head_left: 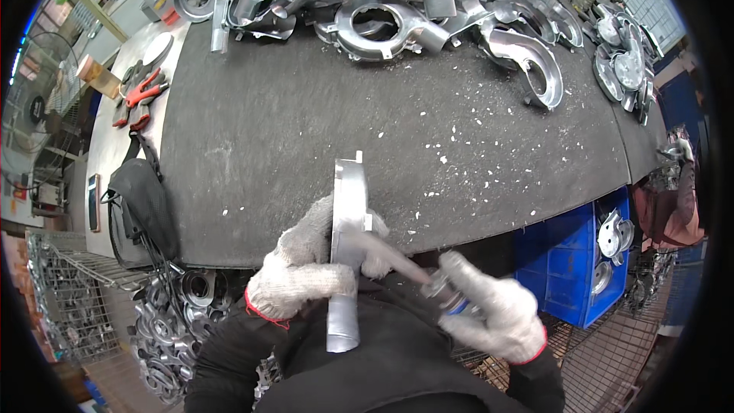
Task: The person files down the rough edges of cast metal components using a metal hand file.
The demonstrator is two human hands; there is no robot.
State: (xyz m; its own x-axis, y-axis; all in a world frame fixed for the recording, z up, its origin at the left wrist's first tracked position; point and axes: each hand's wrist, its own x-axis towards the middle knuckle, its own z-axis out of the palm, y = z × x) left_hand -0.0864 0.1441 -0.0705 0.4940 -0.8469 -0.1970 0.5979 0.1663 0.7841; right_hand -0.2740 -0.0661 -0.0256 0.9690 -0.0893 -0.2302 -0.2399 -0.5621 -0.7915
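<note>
Holding a silvery cast-metal housing (349,199) nearly edge-on, the gloved left hand (297,277) wraps it from the left — thumb across the near face, fingers showing past the far side. The housing stands just in front of the wearer's body, across the near edge of a dark table mat (275,130); its long axis runs away from the torso, its tubular end lowest. From the right hand (493,312), which lies to the right of the housing and a little nearer the body, a long-shafted hand tool (404,264) slants up and leftward to the housing's middle. That hand is curled around the tool's handle, a blue band showing by the fingers; the shaft is blurred, so I cannot tell whether its tip touches the metal or what kind of tip it is.

The housing looks smooth and bright, with a small tab at its far end and another lug on its right edge. Pale metal chips (443,159) dot the mat — beyond them lies a heap of similar housings (371,30).
</note>
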